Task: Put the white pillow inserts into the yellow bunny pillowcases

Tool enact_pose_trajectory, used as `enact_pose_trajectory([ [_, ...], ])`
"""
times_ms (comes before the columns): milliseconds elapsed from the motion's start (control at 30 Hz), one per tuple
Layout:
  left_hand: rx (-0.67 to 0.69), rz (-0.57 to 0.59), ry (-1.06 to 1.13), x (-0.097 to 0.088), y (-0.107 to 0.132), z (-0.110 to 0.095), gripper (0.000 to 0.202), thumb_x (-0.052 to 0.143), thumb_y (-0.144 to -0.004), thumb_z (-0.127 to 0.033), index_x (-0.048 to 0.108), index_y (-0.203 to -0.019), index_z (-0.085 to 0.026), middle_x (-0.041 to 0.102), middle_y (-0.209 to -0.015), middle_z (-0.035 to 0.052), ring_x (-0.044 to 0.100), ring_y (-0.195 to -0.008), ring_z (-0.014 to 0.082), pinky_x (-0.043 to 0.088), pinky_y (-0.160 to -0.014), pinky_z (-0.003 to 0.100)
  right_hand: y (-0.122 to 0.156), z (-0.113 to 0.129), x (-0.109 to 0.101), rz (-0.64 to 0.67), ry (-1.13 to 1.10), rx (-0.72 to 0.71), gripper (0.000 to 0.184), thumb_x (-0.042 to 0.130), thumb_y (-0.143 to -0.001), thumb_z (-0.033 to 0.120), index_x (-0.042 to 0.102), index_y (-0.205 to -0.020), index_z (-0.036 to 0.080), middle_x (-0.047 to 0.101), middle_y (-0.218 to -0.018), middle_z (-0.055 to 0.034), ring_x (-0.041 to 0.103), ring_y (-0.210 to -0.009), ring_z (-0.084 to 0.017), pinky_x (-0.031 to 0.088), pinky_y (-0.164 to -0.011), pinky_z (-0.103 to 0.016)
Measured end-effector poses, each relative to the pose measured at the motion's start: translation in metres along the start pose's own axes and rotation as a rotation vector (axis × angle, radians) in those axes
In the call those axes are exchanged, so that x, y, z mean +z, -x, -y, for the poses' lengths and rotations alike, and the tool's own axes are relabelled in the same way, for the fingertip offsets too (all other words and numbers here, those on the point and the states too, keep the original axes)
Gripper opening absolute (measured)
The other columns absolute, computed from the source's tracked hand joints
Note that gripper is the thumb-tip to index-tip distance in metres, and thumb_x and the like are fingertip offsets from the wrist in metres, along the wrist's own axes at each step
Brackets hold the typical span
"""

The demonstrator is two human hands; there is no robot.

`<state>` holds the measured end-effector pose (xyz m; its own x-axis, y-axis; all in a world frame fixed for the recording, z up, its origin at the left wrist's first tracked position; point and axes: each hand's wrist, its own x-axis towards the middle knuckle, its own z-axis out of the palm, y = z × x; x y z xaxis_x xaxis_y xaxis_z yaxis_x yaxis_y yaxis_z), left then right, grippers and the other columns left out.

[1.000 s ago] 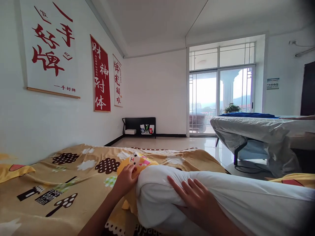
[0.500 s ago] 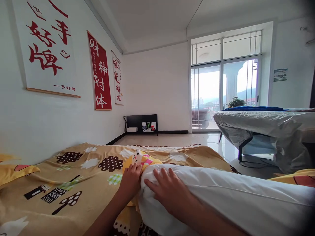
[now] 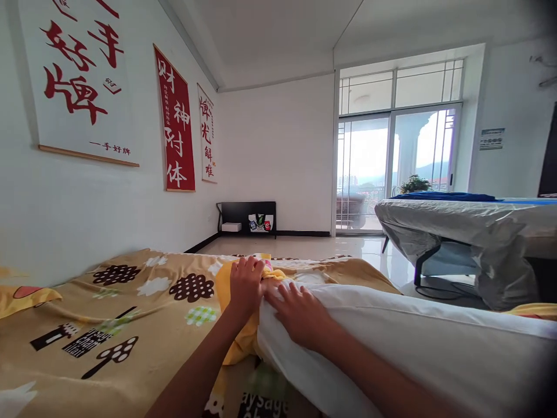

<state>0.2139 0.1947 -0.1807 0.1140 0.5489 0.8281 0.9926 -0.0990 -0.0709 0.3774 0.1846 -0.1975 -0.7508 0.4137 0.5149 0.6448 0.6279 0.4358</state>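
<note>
A plump white pillow (image 3: 391, 331) stretches from the middle of the head view to the right edge. At its near left end is a bunched yellow cloth (image 3: 243, 342) with a pink detail, which looks like a pillowcase. My left hand (image 3: 246, 284) is closed on this cloth, its fingers curled over the top. Beside it, my right hand (image 3: 300, 313) grips the pillow's end, fingers bent over the upper side and thumb towards the cloth. The pillow's corner is partly hidden between the hands and the cloth.
A tan patterned blanket (image 3: 165, 325) spreads beneath. More yellow cloth (image 3: 30, 299) lies at far left. A plastic-covered table (image 3: 448, 217) stands at right, a low black shelf (image 3: 256, 210) by the back wall, and sliding glass doors (image 3: 365, 168) behind.
My left hand has moved slightly right and up with the yellow cloth, whose cartoon face is now covered. My right hand's fingers have drawn closer together at the pillow's end.
</note>
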Motion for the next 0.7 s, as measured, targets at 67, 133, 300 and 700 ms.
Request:
enact_pose_trajectory([
  [67, 0.08, -0.007, 0.036, -0.001, 0.0, -0.014, 0.013, 0.053, -0.086, -0.023, 0.062, -0.095, -0.022, 0.063, -0.092, 0.0088, 0.055, -0.088, 0.0263, 0.039, -0.079, 0.041, -0.01, 0.0, 0.006, 0.027, 0.008, 0.011, 0.03, 0.052, -0.083, 0.017, 0.061, -0.112, 0.016, 0.063, -0.105, -0.015, 0.056, -0.093, -0.027, 0.043, -0.073, -0.04],
  [133, 0.134, 0.008, 0.068, 0.002, 0.003, -0.025, 0.014, 0.049, -0.088, -0.022, 0.063, -0.091, -0.022, 0.064, -0.087, 0.0079, 0.058, -0.084, 0.0242, 0.04, -0.078, 0.039, -0.016, -0.003, 0.011, 0.032, 0.006, 0.051, 0.021, 0.051, -0.083, 0.015, 0.065, -0.099, 0.014, 0.065, -0.096, -0.0158, 0.056, -0.089, -0.027, 0.043, -0.072, -0.04],
  [300, 0.037, 0.045, 0.097, 0.015, 0.017, -0.02, 0.022, 0.046, -0.086, -0.015, 0.061, -0.101, -0.018, 0.069, -0.083, 0.0065, 0.063, -0.077, 0.0224, 0.042, -0.072, 0.035, -0.002, -0.022, 0.021, -0.092, 0.07, 0.157, 0.028, 0.046, -0.088, 0.014, 0.063, -0.11, 0.018, 0.066, -0.104, -0.0115, 0.056, -0.091, -0.026, 0.042, -0.075, -0.039],
  [700, 0.031, 0.117, -0.03, 0.013, 0.045, -0.006, 0.019, 0.05, -0.086, -0.022, 0.062, -0.101, -0.019, 0.068, -0.078, 0.0077, 0.063, -0.075, 0.024, 0.042, -0.067, 0.034, 0.072, -0.084, -0.017, -0.136, 0.16, 0.256, 0.056, 0.038, -0.094, 0.051, 0.051, -0.135, 0.014, 0.066, -0.102, -0.0159, 0.057, -0.095, -0.032, 0.035, -0.087, -0.05],
])
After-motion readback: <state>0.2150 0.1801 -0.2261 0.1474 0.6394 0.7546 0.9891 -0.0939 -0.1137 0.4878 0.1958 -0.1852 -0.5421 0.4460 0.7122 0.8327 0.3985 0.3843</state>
